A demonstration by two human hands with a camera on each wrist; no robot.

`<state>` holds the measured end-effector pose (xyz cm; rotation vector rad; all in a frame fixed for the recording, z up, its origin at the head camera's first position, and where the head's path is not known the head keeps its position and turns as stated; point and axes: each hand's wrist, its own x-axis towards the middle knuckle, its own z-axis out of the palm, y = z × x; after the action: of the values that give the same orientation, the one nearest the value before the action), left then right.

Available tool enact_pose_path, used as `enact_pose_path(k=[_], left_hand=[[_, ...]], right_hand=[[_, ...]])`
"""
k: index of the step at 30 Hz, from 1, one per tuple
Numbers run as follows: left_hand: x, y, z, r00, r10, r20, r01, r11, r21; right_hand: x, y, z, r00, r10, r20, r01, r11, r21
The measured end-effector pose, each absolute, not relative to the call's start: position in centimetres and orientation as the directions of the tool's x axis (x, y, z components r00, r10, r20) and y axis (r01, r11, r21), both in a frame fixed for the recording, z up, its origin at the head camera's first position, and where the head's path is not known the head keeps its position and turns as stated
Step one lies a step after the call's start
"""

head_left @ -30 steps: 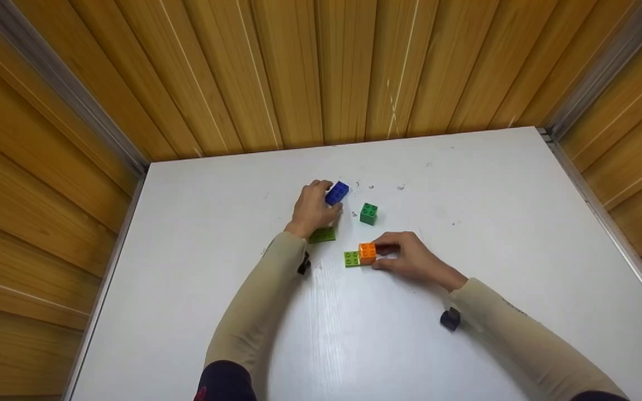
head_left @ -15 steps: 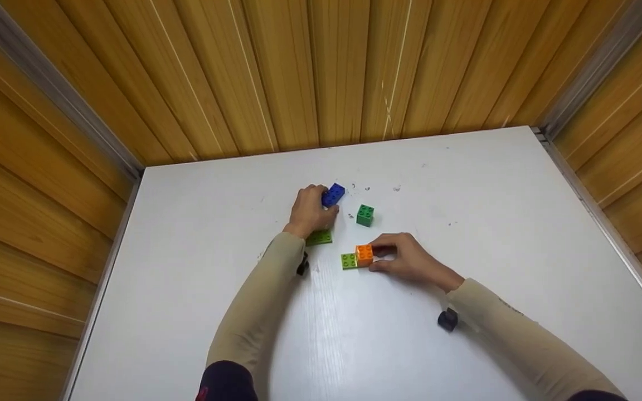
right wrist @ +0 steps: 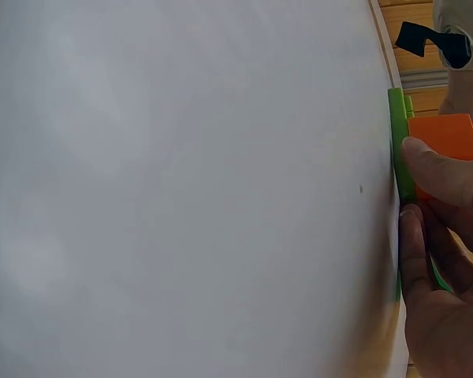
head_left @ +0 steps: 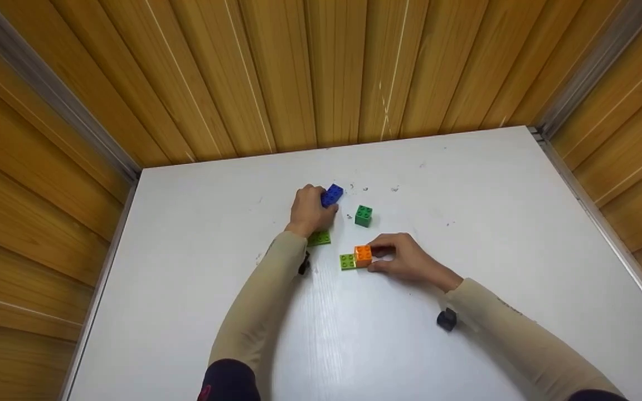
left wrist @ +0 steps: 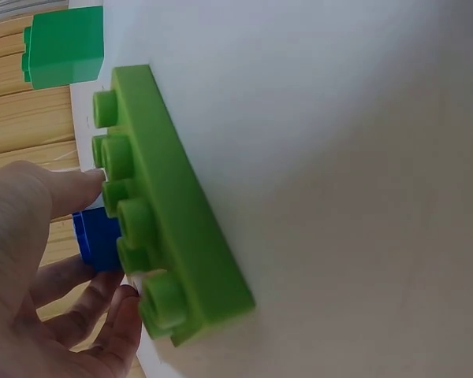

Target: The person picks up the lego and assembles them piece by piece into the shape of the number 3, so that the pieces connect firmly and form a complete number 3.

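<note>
"Across the white table (head_left: pixel 388 345), what has just changed?"

"Hardly anything: both hands keep their places, so the work looks paused. The left hand (head_left: pixel 306 209) has its fingers at the blue brick (head_left: pixel 332 194), toward the far side; whether it grips, I can't tell."

"And the right hand (head_left: pixel 407 256)?"

"Nearer, by a flat lime plate (head_left: pixel 347 262). It pinches the orange block (head_left: pixel 363 255) standing on that plate, seemingly seated."

"How do they look?"

"Studded. Blue is long; orange is glossy and squarish, like the green cube (head_left: pixel 363 216), apart to the right of blue and slightly nearer."
</note>
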<state>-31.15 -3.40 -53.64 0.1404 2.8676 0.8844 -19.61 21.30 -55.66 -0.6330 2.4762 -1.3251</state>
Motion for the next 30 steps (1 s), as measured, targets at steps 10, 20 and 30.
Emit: enact_pose_path(k=[10,20,30], left_hand=[[-31.2,-3.3,-54.1,-0.988,0.136,-0.078,0.072,0.836,0.543],[-31.0,-3.6,-53.7,-0.983,0.14,-0.115,0.05,0.819,0.572],[-30.5,-4.0,-52.8,-0.979,0.179,-0.097,0.091,0.812,0.576]], right_hand=[[-19.5,21.2,-55.8,-0.868,-0.497,-0.02,-0.251,0.472,-0.845],[-19.4,21.2,-55.7,-0.873,-0.487,-0.033,-0.24,0.486,-0.84],[-19.4,21.3,-55.4,-0.876,-0.481,-0.038,-0.239,0.502,-0.831]])
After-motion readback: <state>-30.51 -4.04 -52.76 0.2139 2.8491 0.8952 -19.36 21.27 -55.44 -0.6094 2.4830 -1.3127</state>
